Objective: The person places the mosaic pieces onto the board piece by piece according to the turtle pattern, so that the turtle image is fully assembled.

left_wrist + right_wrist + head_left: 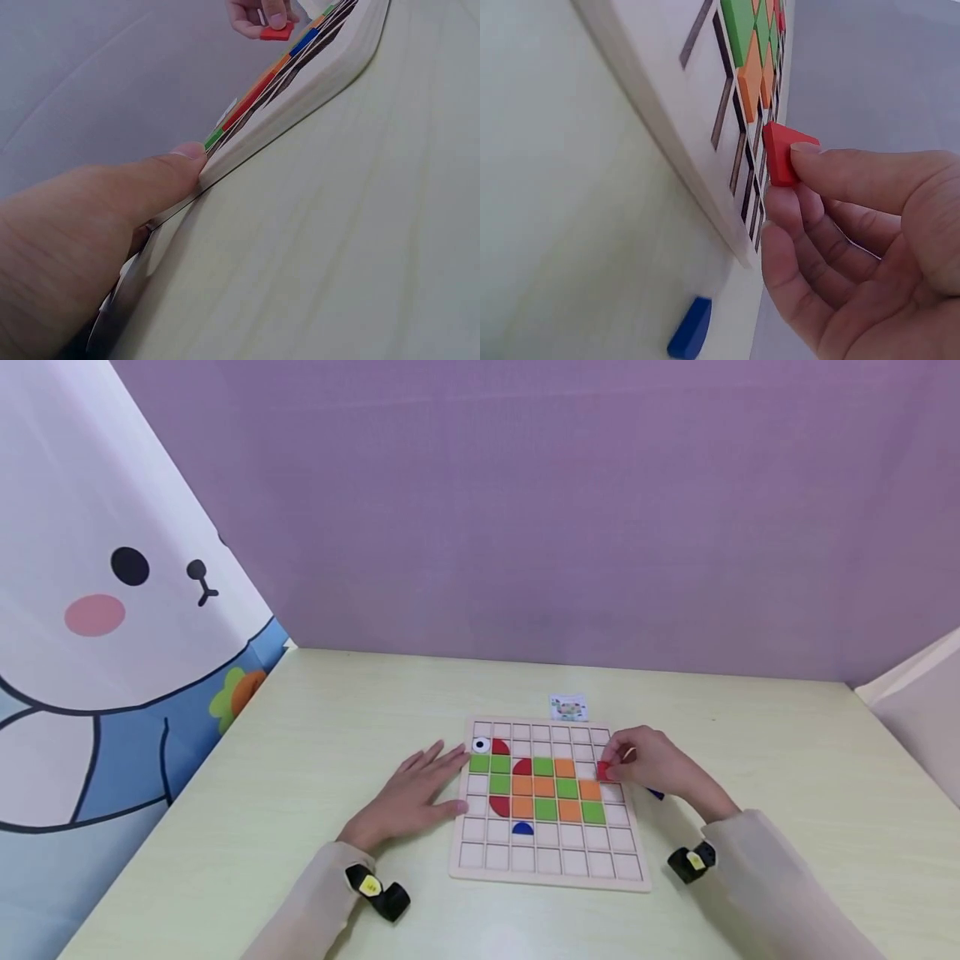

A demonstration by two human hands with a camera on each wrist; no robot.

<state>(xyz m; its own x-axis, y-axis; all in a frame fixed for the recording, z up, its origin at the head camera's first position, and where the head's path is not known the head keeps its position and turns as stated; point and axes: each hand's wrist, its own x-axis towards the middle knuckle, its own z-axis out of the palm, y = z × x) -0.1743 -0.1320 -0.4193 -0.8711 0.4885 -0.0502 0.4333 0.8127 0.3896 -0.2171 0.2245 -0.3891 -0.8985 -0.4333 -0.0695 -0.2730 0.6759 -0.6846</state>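
My right hand (pixel 660 764) pinches a small red tile (pixel 784 154) between thumb and fingertips. It holds the tile at the right side of a wooden grid board (pixel 551 883), close above the squares. Laid flat with fingers spread, my left hand (pixel 408 797) touches the board's left edge; the left wrist view shows its thumb (pixel 161 176) against the rim. Green, orange and red tiles fill several squares in the middle. An eye tile (pixel 481 745) lies at upper left, and a blue half-circle tile (pixel 522 829) sits in a lower square.
A loose blue piece (pixel 690 328) lies on the table right of the board, partly hidden by my right hand in the head view. Behind the board's far edge is a small picture card (pixel 568 707). A purple cloth wall (pixel 555 527) backs the table.
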